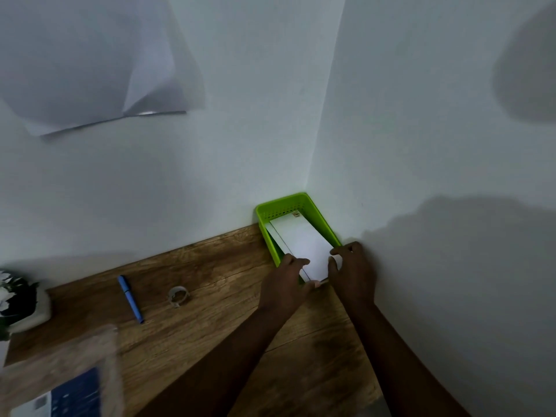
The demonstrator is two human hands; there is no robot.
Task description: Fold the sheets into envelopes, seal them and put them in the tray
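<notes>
I see both hands pinching the white envelope's point(304, 246) near end, left hand point(285, 284) and right hand point(350, 272), over the green tray point(323, 215) in the far right corner; no writing readable.

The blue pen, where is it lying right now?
In the head view the blue pen lies on the wooden desk, to the left, just left of the tape roll and apart from it.

Green tray point(326, 225) tight in the wall corner; open wooden desk point(228, 299) on its left.
</notes>
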